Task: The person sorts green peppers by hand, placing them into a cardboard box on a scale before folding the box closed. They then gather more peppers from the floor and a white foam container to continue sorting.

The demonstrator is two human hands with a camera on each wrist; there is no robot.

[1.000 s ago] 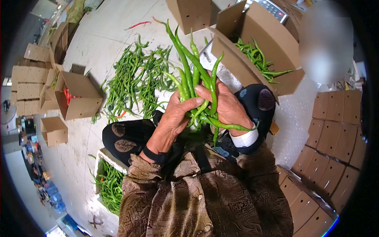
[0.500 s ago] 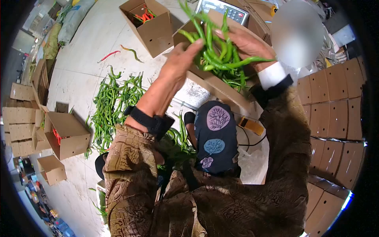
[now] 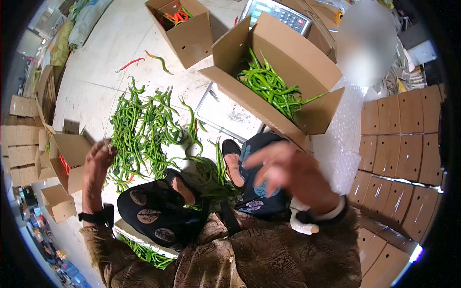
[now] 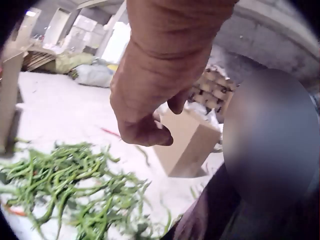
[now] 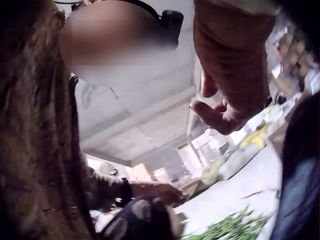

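Observation:
My left hand (image 3: 100,156) hovers at the left edge of a pile of green chili peppers (image 3: 144,127) on the floor. Its fingers curl loosely with nothing between them, as the left wrist view also shows. Blurred over my knee is my right hand (image 3: 290,170), its fingers loosely bent around nothing in the right wrist view. Ahead of it stands an open cardboard box (image 3: 230,96) on a white scale platform (image 3: 228,113). A bunch of green chili peppers (image 3: 273,86) lies inside, one long pepper reaching toward the right flap.
A box (image 3: 187,43) with red peppers stands ahead, beside the scale's keypad display (image 3: 276,17). Another box (image 3: 72,156) sits at the left. A white crate (image 3: 139,237) of green peppers is by my left knee. Stacked cartons (image 3: 398,153) line the right.
Both hands carried a bunch of green chili peppers over to the box on the scale. It now lies inside; my left hand has swung left, my right hand back toward my knee.

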